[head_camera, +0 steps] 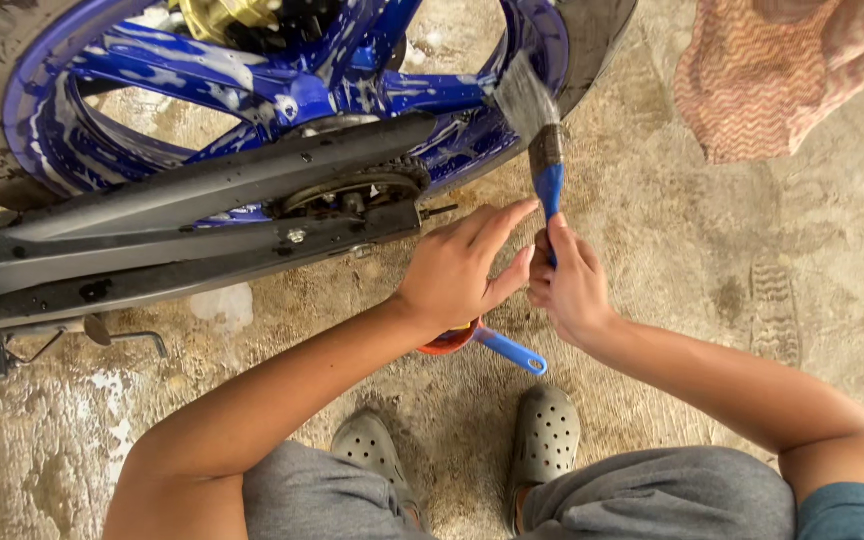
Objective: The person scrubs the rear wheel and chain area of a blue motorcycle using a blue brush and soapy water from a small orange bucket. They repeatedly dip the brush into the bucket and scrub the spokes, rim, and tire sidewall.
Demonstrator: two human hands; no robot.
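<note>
Two bare hands meet above a wet concrete floor (712, 250): the right hand (570, 285) is closed around a blue-handled paintbrush (546, 160) whose bristles touch the soapy blue motorcycle wheel (282, 85), while the left hand (462, 270), fingers loosely extended, rests beside it.

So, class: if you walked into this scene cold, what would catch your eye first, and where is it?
The soapy blue wheel of a motorbike fills the upper left. Just right of it, the right hand holds a blue-handled brush with its bristles at the rim, the left hand beside it. A reddish patterned cloth lies top right.
</note>
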